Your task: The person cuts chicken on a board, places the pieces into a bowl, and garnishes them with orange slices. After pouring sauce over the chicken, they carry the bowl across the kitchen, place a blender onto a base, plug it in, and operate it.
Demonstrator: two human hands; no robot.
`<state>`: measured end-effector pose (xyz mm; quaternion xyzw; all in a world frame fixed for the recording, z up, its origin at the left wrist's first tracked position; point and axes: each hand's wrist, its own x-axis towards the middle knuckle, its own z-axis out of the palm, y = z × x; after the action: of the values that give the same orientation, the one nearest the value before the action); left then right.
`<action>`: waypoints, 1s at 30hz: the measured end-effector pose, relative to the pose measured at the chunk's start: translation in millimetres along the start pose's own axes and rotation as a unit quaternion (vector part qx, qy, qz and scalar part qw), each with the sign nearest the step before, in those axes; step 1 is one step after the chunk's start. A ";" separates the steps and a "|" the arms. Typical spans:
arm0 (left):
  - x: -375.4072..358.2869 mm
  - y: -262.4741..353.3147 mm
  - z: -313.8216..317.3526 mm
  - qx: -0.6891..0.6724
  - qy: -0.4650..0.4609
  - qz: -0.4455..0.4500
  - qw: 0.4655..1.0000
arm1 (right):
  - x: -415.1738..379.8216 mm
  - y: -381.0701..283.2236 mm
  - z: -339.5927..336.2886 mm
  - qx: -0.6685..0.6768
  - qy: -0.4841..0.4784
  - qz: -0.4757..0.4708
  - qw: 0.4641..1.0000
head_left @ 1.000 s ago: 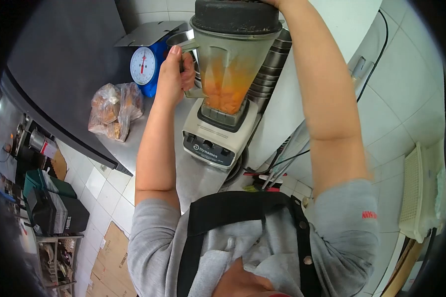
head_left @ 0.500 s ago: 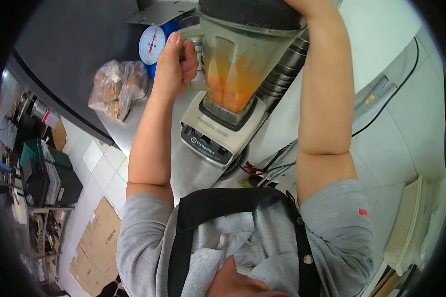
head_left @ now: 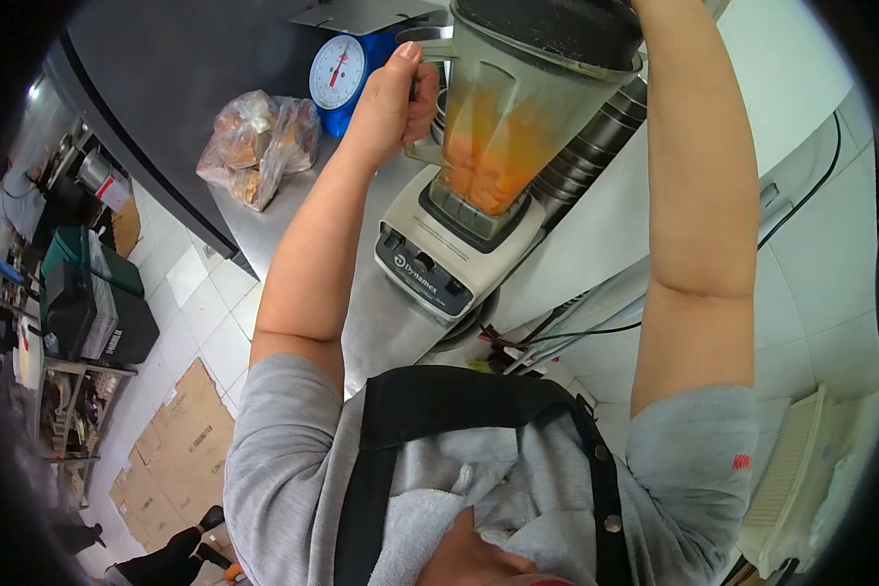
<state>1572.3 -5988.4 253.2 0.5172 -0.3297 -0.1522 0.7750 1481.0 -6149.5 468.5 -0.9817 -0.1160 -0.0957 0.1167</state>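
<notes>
My left hand (head_left: 397, 105) is closed around the handle of a clear blender jar (head_left: 493, 127). Orange chunks (head_left: 483, 181) and some orange liquid lie in the bottom of the jar, which stands on its cream-coloured blender base (head_left: 464, 244) with black switches. A black lid (head_left: 547, 31) covers the jar's top. My right forearm (head_left: 701, 176) reaches past the lid's right side to the upper edge of the view, where the hand itself is cut off.
A knotted plastic bag of food (head_left: 257, 146) and a blue dial scale (head_left: 340, 73) stand left on the steel counter (head_left: 381, 337). Stacked metal containers (head_left: 591, 142) sit behind the jar. Cardboard (head_left: 181, 454) covers part of the floor, near another person's leg (head_left: 171, 557).
The view has shifted, so blender, scale and bag appear further right. More of another person's leg shows at the lower left. My left hand keeps its hold; my right hand has left the view.
</notes>
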 end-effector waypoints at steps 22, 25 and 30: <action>3.0 2.8 1.3 -0.032 -0.024 -0.013 0.999 | -13.1 28.0 12.7 0.101 0.035 -0.016 0.994; 4.4 -0.9 -3.6 -0.047 -0.015 -0.014 0.999 | 9.1 32.0 15.4 0.039 0.058 -0.057 0.996; 1.4 1.1 0.6 -0.024 0.019 -0.012 0.999 | 33.1 29.4 19.6 0.061 -0.019 -0.003 0.998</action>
<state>1572.9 -5989.2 254.8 0.5054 -0.3048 -0.1599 0.7913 1523.1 -6165.6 450.8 -0.9739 -0.1272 -0.0704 0.1742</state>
